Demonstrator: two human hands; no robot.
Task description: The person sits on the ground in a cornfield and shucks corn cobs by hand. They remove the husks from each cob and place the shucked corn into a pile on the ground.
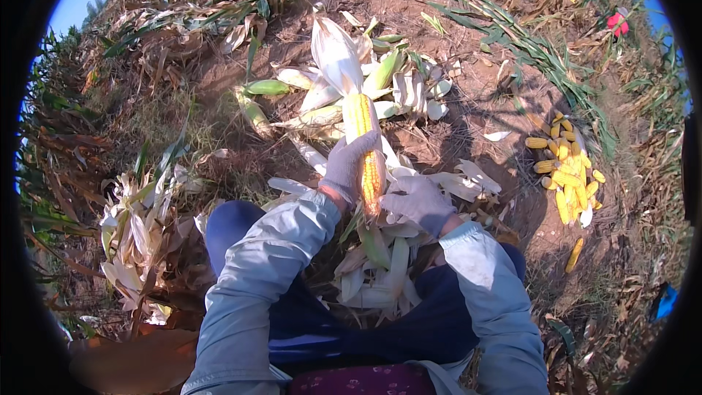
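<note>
My left hand [351, 167], in a light knitted glove, is wrapped around an ear of corn [359, 112] with bare yellow kernels. Pale husk [334, 55] still hangs together at the far end of the ear, pointing away from me. The ear's near end is reddish brown and lies between my hands. Just right of that end is my right hand [414, 202], also gloved, fingers partly bent; whether it grips any husk I cannot tell. Loose peeled husks [378, 280] lie beneath, between my legs.
Beyond my hands lies a heap of unhusked ears [384, 74]. A pile of husked yellow cobs [570, 175] is on the soil at right, with a single cob [574, 255] nearer. Dry husks [145, 225] are heaped at left. Cut green stalks [521, 44] lie at upper right.
</note>
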